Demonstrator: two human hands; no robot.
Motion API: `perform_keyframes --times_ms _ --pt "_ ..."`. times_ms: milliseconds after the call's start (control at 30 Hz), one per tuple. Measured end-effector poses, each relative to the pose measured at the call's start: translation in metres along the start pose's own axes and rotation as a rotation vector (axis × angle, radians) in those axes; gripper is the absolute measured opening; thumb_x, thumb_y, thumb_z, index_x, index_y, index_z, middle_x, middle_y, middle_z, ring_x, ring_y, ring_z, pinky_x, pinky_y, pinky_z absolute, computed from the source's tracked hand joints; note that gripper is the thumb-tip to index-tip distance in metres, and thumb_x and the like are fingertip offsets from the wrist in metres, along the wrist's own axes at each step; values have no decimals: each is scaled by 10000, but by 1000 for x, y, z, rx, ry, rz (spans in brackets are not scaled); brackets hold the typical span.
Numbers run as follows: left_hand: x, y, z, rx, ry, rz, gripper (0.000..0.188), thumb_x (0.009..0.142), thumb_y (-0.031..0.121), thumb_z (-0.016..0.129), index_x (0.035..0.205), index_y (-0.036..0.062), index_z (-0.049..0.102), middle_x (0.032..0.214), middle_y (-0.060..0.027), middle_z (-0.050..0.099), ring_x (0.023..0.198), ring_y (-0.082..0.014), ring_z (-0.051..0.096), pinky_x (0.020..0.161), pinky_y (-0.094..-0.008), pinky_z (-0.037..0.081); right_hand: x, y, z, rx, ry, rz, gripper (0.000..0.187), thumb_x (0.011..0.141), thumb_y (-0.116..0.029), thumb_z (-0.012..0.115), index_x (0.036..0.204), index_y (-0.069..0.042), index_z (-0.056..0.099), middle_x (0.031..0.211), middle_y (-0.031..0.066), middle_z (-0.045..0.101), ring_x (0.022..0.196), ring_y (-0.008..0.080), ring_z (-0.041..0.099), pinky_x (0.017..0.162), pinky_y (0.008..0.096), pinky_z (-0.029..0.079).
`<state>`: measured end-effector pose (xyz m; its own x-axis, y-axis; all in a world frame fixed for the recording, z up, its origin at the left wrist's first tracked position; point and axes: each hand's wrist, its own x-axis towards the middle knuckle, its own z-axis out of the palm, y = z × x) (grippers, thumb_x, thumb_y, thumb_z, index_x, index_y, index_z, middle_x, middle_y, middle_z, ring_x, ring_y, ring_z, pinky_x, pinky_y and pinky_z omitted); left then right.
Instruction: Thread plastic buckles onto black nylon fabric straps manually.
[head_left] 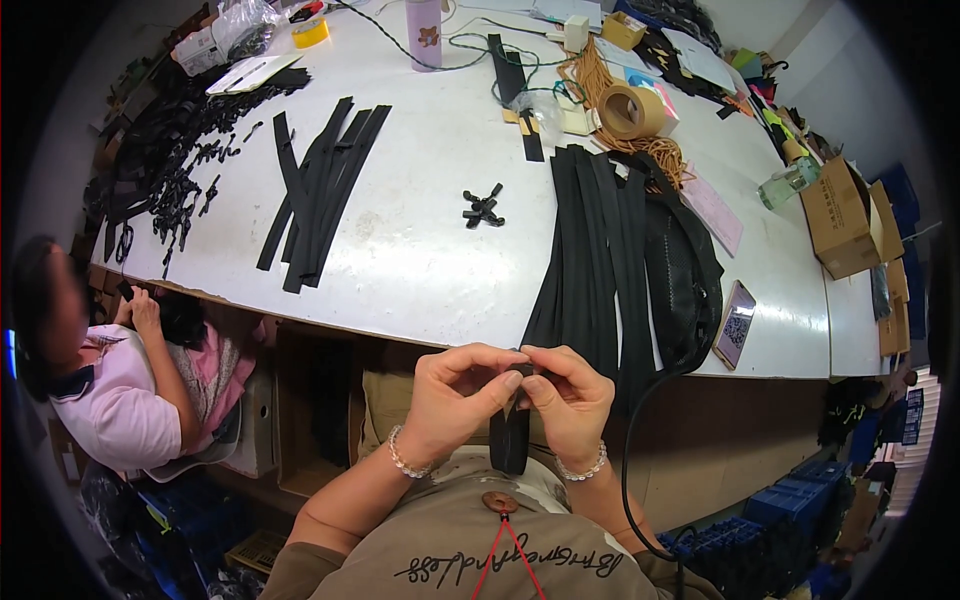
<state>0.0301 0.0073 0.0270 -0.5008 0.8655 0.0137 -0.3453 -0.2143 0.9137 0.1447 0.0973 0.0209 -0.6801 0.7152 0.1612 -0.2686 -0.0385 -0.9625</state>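
Close to my body, just off the table's near edge, my left hand (452, 392) and my right hand (574, 398) meet at the fingertips. Both pinch the upper end of a black fabric strip (510, 440), which looks like zipper tape and hangs down in a loop. Any small part between the fingertips is hidden. Beyond my hands lies a small pile of black pieces (483, 207), which resemble zipper pulls. A row of long black strips (585, 260) drapes over the edge to the right of my hands, and another bundle of strips (325, 195) rests farther left.
Beside the draped strips are a black bag (682, 270) and a phone (735, 325). Brown tape (632, 110), orange cord (590, 80) and a purple cup (424, 35) stand farther back. A cardboard box (845, 220) is at right. Another person (120, 400) sits at left.
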Motion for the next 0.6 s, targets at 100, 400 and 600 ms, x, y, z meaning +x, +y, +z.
perform_keyframes --times_ms 100,400,600 --pt "0 -4 0 -30 21 -3 147 815 -55 599 957 -39 635 870 -69 634 745 -92 595 657 -209 490 -2 5 2 -16 17 -49 218 813 47 611 1030 47 616 901 85 596 700 80 558 584 183 472" --pt "1 -3 0 122 -1 96 167 805 -61 603 955 -14 662 871 -73 639 728 -85 588 610 -196 473 -5 13 5 42 97 -75 188 819 24 617 1007 38 627 868 80 606 660 72 552 535 175 458" --pt "2 -5 1 192 22 148 200 800 -57 612 988 -6 657 880 -74 639 729 -78 583 616 -188 463 -3 10 6 95 119 15 132 836 19 596 961 44 631 828 62 594 614 67 545 521 173 456"
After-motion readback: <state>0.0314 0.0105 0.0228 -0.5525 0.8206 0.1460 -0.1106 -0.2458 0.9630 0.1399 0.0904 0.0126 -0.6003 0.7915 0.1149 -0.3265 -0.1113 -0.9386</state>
